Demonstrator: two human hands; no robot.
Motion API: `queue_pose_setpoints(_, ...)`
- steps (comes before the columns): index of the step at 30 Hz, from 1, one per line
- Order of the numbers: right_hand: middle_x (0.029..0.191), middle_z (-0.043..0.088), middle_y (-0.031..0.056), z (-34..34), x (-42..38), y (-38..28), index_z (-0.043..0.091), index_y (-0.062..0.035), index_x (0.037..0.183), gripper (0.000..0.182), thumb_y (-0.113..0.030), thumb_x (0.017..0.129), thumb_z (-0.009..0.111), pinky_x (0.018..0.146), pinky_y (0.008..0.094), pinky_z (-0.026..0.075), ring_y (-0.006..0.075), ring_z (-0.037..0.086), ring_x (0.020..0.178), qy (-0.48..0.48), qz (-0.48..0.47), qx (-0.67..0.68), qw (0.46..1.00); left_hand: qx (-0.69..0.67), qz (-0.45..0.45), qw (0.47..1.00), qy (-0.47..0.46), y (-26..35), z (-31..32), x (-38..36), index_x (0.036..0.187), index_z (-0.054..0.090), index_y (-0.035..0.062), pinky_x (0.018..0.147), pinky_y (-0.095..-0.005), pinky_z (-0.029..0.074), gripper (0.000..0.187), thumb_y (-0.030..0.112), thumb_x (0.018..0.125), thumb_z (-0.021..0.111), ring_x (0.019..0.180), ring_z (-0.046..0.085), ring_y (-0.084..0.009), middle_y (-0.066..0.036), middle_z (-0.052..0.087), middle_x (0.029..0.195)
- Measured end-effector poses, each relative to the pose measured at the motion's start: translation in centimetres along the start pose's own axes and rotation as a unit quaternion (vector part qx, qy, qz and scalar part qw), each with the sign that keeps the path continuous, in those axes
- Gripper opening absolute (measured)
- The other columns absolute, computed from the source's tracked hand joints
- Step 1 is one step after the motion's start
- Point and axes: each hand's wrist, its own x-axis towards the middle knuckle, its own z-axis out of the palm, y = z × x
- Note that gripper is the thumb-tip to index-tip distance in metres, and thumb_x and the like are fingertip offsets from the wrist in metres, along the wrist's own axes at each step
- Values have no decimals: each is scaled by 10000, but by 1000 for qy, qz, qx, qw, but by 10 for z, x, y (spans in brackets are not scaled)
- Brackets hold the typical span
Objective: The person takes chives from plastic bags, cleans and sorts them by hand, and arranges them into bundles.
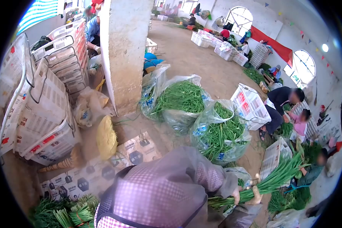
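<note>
A long bunch of green chives (275,176) stretches up and right from the lower right of the head view, its leaves fanning out at the far end. My left hand (236,194), below a translucent sleeve cover over purple checked cloth, is closed around its lower part. Just to the right, my right hand (256,195) grips the same bunch, with pale, apparently gloved fingers. Beyond my left arm stands a clear plastic bag (201,131) full of loose chives. Tied chive bundles (79,213) lie at lower left.
White plastic crates (45,110) are stacked at left beside a pillar (127,57). Another open bag of greens (180,97) stands ahead. A yellow sack (106,138) rests on printed sheeting (89,173). Several people sit or bend at right, near a tilted crate (250,104).
</note>
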Motion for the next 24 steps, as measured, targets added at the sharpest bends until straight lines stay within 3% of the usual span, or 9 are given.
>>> queue_pose_setpoints(3, 912, 584, 129, -43, 13, 21, 494, 0, 1168, 402, -156, 812, 596, 636, 295, 506, 169, 555, 695, -4, 22, -16, 1000, 2, 9, 1000, -14, 3, -2, 6, 1065, 562, 13, 718, -367, 508, 401, 52, 703, 730, 784, 636, -232, -150, 643, 862)
queue_pose_setpoints(4, 910, 585, 143, -62, 18, 38, 515, 2, 1085, 320, -104, 799, 611, 590, 290, 504, 181, 557, 661, -24, -204, -153, 967, 4, 14, 1000, -19, 7, -3, 5, 1075, 559, 13, 725, -366, 507, 411, 50, 703, 730, 793, 635, -231, -151, 642, 868)
queue_pose_setpoints(6, 908, 587, 156, -67, 22, 41, 536, 4, 1002, 241, -53, 787, 626, 544, 285, 501, 192, 559, 627, -42, -418, -276, 865, 3, 30, 999, -29, 11, -10, 16, 1094, 551, 14, 740, -365, 504, 432, 47, 703, 732, 811, 634, -229, -153, 641, 880)
queue_pose_setpoints(8, 834, 596, 135, -32, 11, 0, 553, 11, 956, 225, 8, 748, 637, 507, 280, 481, 179, 553, 572, 25, -107, -181, 977, 0, 48, 997, -59, 24, -17, 20, 1113, 544, 14, 755, -363, 501, 452, 44, 704, 734, 829, 632, -228, -154, 639, 891)
queue_pose_setpoints(9, 797, 601, 124, -21, 7, -9, 561, 15, 933, 221, 38, 729, 643, 488, 277, 472, 172, 550, 545, 56, 56, -126, 989, -2, 52, 995, -79, 30, -23, 19, 1123, 540, 14, 762, -363, 499, 463, 43, 704, 734, 838, 631, -227, -155, 638, 897)
queue_pose_setpoints(10, 809, 593, 133, -18, 11, -4, 541, 31, 970, 260, 54, 725, 624, 518, 299, 505, 202, 586, 607, 43, 80, -127, 988, 13, 34, 989, -142, 42, -24, 18, 1155, 541, 30, 826, -349, 464, 505, 102, 710, 767, 907, 604, -210, -140, 634, 965)
queue_pose_setpoints(16, 736, 571, 121, 3, 12, 29, 452, -11, 1128, 366, 18, 789, 586, 497, 328, 520, 212, 582, 580, -47, 106, -147, 982, 59, 68, 996, 19, 45, -11, 5, 1175, 528, 41, 814, -351, 468, 530, 127, 713, 774, 889, 605, -221, -128, 627, 1003)
queue_pose_setpoints(20, 834, 579, 156, 1, 5, 32, 395, -2, 1191, 451, 10, 785, 594, 503, 320, 536, 219, 581, 574, -14, 106, -66, 992, 79, 81, 992, 59, 43, -1, 11, 1188, 520, 48, 805, -352, 471, 548, 144, 715, 778, 877, 606, -228, -119, 622, 1028)
queue_pose_setpoints(24, 854, 559, 129, 6, -6, 27, 382, -34, 1202, 439, -131, 832, 598, 553, 355, 538, 235, 593, 634, -66, 69, -31, 995, 47, 52, 997, 42, 46, 5, 7, 1213, 490, 65, 813, -362, 468, 555, 207, 749, 759, 899, 603, -239, -98, 614, 1050)
